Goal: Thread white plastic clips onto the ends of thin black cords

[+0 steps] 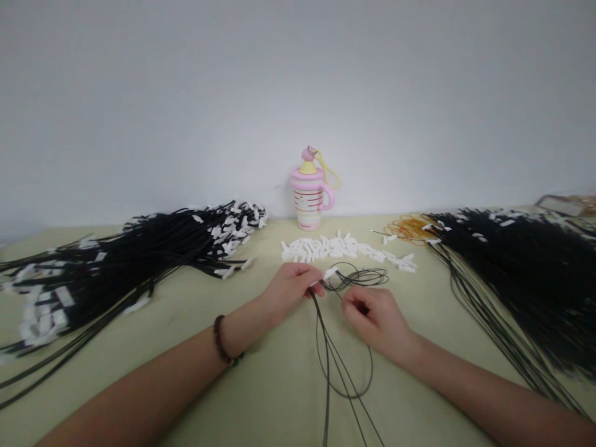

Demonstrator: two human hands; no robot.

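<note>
In the middle of the table, my left hand (298, 282) pinches a few thin black cables (327, 366) close to a small white connector (330, 272). The cables hang from my fingers toward the near edge, and one makes a wide loop below. Just to the right, my right hand (376, 315) has its thumb and forefinger closed in a pinch on a thin black strand that runs toward the left hand. Loose coils of thin black cable (367, 277) lie behind the right hand. The exact grip points are partly hidden by the fingers.
A heap of white connectors (321, 248) lies behind my hands. Farther back stands a pink and white cup (308, 198) against the wall. Black cable bundles with white ends lie at left (153, 254) and right (521, 273). Orange strands (412, 228) sit beside the right bundle.
</note>
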